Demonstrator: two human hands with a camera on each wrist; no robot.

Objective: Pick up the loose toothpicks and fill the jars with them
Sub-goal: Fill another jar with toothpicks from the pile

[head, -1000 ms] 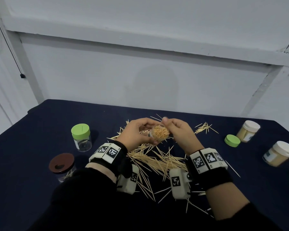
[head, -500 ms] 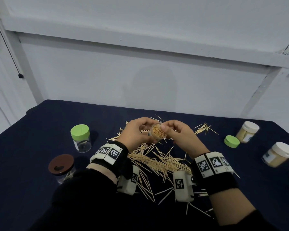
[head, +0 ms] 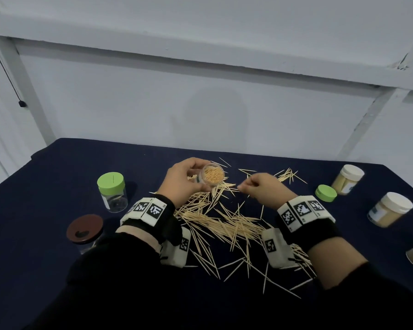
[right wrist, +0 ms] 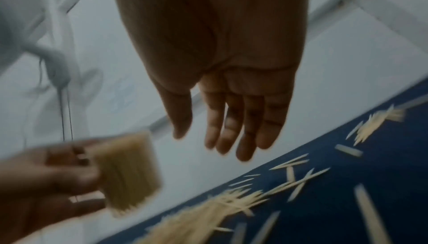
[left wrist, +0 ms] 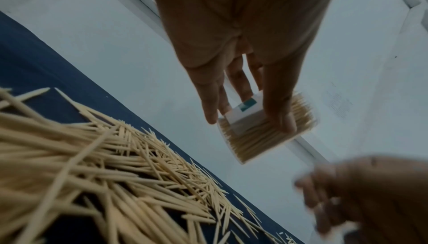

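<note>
Open clear jar (head: 212, 175), packed full of toothpicks, held tilted above the table's middle; loose toothpicks (head: 224, 225) sprawl beneath it toward the near edge.

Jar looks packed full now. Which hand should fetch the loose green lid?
Right. The right hand is empty with fingers relaxed, on the green lid's side. The left hand grips the open jar.

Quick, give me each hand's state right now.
Left hand: holds the small clear plastic jar packed with wooden toothpicks.
Right hand: open, fingers straight, holding nothing.
</note>
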